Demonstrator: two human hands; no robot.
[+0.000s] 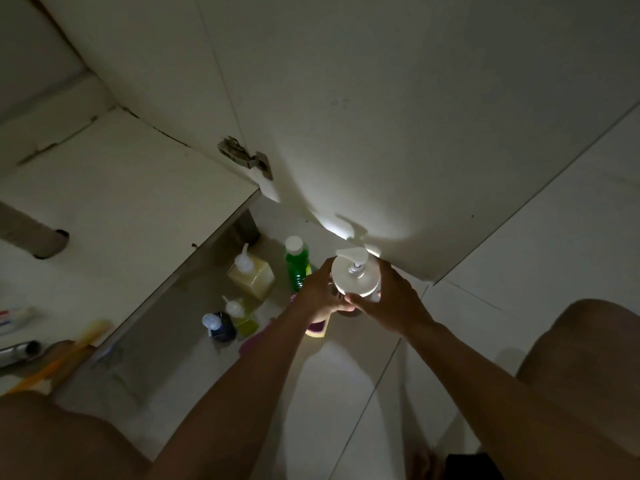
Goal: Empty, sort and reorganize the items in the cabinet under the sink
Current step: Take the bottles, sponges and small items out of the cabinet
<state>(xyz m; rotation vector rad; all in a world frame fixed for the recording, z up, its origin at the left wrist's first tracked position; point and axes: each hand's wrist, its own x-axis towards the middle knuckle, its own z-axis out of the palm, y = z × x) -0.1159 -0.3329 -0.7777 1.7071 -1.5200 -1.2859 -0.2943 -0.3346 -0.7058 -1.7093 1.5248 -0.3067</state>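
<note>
Gripping a white pump bottle (356, 275) from both sides, two bare hands hold it upright just above the pale tiled floor (346, 393), near the middle of the view. The left hand (320, 292) wraps the bottle's left side with fingers curled around it; the right hand (391, 299) clasps the right side, its thumb across the near face. The pump nozzle points left and far. Whether the bottle's base touches the floor cannot be told, since the hands hide it.

Just left of the bottle stands a green bottle (296, 263) with a white cap. Farther left is a square yellow bottle (251, 275) with a pump. Nearer and left of that stand a small yellow-green bottle (242, 315) and a dark blue bottle (220, 325), close together. A purple and yellow item (317, 329) lies partly hidden under the left forearm.

An open cabinet door (346, 133) fills the far side, with a metal hinge (244, 159) at its left edge. On the left is the cabinet shelf (121, 202), with a grey pipe (31, 235) coming through it and a tube (15, 318) and an orange stick (52, 365) lying at its near left end. Bare knees frame the near corners. The scene is dim.
</note>
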